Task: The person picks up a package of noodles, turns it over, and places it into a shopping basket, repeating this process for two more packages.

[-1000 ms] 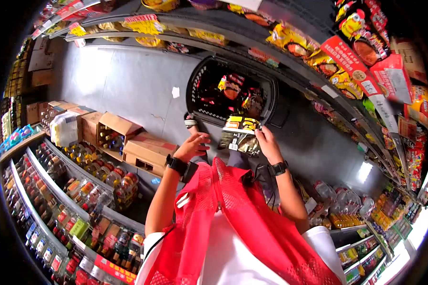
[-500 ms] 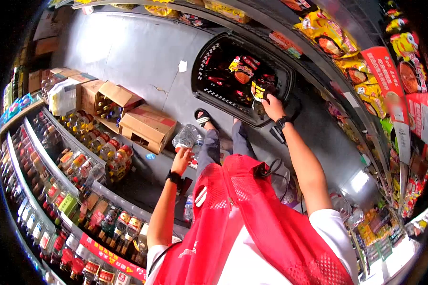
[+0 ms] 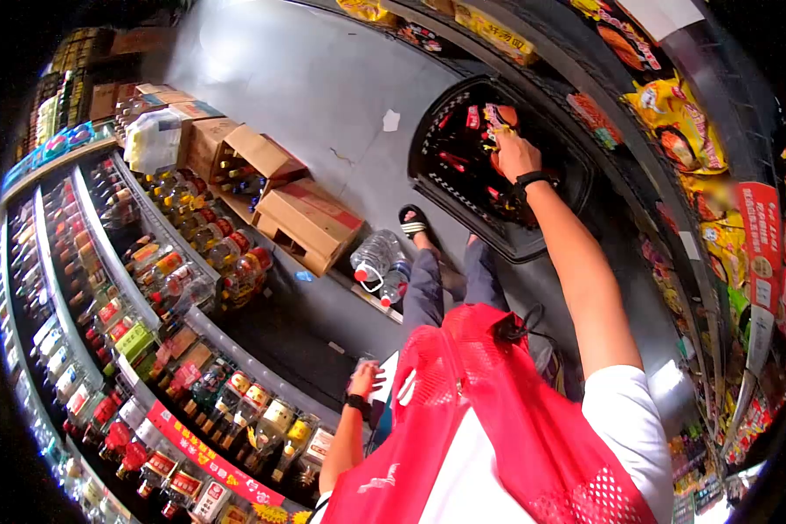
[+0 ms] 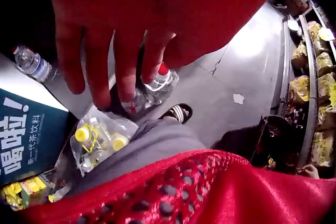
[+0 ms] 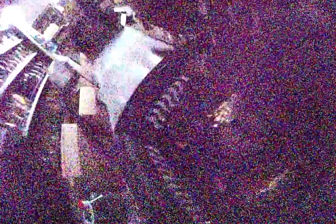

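Note:
My right hand (image 3: 517, 159) reaches into a black shopping basket (image 3: 450, 194) on the floor in the head view. Its fingers pinch a packet of instant noodles (image 3: 500, 115) with a noodle picture, lying toward the basket's far side. Other dark packets with red marks (image 3: 452, 161) lie around it. Down beside my body, my left hand (image 3: 364, 378) holds nothing. The left wrist view shows that hand's fingers (image 4: 98, 71) straight and slightly spread above the floor. Heavy dark noise fills the right wrist view, so the right hand's grip is hidden there.
Noodle shelves (image 3: 677, 131) line the right side, close to the basket. Bottle shelves (image 3: 140, 332) stand at left, with cardboard boxes (image 3: 310, 223) on the floor. Large clear bottles (image 3: 375, 255) stand by my feet. A dark green carton (image 4: 31, 134) shows in the left wrist view.
My right hand has carried a yellow-and-black packet to the basket, then moved deeper in to another packet. My left hand has drawn back from near the large bottles toward my side.

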A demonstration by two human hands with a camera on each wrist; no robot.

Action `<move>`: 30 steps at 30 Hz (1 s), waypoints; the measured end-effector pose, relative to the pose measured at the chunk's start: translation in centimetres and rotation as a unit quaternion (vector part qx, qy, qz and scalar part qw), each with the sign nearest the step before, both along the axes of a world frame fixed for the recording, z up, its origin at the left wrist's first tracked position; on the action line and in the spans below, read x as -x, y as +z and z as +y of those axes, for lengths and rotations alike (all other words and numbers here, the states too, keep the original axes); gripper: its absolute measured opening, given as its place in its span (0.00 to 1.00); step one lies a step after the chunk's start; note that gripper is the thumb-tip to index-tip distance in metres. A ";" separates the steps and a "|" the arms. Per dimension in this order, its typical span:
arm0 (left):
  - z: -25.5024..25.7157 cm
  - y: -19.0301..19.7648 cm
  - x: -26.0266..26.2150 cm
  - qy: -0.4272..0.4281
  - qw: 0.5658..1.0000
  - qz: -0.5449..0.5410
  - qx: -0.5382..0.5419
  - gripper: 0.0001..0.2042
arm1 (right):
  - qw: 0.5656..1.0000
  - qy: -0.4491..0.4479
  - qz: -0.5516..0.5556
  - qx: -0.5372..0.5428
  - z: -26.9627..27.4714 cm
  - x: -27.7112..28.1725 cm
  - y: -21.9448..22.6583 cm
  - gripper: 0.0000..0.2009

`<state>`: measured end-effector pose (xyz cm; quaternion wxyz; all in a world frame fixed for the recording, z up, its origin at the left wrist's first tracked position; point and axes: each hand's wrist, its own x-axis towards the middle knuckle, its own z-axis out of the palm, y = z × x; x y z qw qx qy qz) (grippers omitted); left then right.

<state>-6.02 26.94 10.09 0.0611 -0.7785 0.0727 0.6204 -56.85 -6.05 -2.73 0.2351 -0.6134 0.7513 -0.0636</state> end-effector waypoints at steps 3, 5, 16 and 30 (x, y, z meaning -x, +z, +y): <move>0.4 -1.1 0.1 0.007 1.000 0.023 -0.010 0.14 | 0.991 -0.042 -0.093 -0.087 1.5 -2.1 0.3 0.06; -1.5 -1.0 1.3 -0.010 0.999 0.024 0.031 0.14 | 0.983 -0.056 -0.161 -0.073 3.3 -2.8 1.9 0.06; -22.8 -7.2 11.6 -0.112 0.925 0.256 0.259 0.12 | 0.944 -0.163 -0.274 0.087 11.8 4.1 22.2 0.07; -25.1 -12.4 6.5 -0.131 0.941 0.209 0.231 0.11 | 0.901 -0.087 0.313 0.286 -4.3 25.5 47.0 0.12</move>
